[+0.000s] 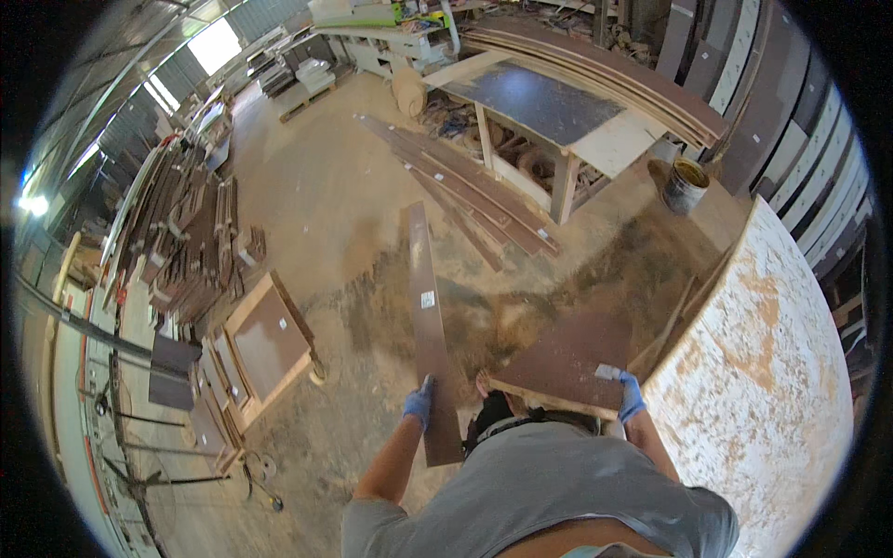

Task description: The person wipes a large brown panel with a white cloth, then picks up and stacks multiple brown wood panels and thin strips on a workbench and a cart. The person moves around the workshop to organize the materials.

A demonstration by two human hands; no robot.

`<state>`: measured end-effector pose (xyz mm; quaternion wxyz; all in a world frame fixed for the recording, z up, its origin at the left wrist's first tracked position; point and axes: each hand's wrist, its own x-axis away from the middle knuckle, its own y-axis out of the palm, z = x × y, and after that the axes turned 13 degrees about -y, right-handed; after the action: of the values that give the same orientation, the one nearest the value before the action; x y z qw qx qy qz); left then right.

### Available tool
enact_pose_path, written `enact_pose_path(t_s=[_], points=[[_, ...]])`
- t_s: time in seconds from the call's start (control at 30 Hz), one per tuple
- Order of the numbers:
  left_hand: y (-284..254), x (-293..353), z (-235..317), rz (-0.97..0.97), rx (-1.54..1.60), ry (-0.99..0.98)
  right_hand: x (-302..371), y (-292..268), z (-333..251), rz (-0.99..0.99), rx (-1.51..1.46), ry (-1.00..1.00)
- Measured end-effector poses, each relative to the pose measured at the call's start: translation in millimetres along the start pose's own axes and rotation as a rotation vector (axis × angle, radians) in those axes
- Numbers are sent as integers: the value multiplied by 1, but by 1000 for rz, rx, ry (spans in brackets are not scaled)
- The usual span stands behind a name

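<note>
My left hand (419,403), in a blue glove, grips the left edge of a long narrow brown board (423,270). The board slants away from me and carries a small white label. My right hand (632,397), also gloved in blue, closes on the right edge of a wide brown panel (572,358) in front of my waist. A pale patch shows by its fingertips; I cannot make out whether it is a label or part of the glove. The panel's near edge is light wood. My right fingers are partly hidden.
Several long brown boards (465,191) lie on the floor ahead, beside a workbench (535,98). A dusty white sheet (758,372) stands at my right, with a bucket (686,184) beyond it. Left are a cart of panels (270,335), a board stack (200,232) and cables (260,488).
</note>
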<state>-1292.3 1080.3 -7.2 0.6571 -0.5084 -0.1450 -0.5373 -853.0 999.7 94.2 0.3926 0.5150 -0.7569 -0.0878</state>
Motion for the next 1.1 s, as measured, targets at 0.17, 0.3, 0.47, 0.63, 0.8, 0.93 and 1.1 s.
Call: enact_pose_path(t_s=[0.17,0.3,0.47,0.63,0.8,0.93,1.1], points=[[12,-90,238,-380,338,305,-87,-28,62,56,80,-172],[39,-138,340,-77,145,174,-172,-96,60,-288,182,-90],[45,-170,229,-321,261,162,-213,-12,39,-178,350,101],[-9,-180,-21,-84,173,-220,-264,125,30,-218,440,356],[-53,-86,-230,672,630,-797,-330,204,98,-334,584,712],[-64,-30,-273,600,1381,-666,-313,279,181,-305,848,683],[-75,0,-275,543,766,-584,-281,354,285,-582,953,726]])
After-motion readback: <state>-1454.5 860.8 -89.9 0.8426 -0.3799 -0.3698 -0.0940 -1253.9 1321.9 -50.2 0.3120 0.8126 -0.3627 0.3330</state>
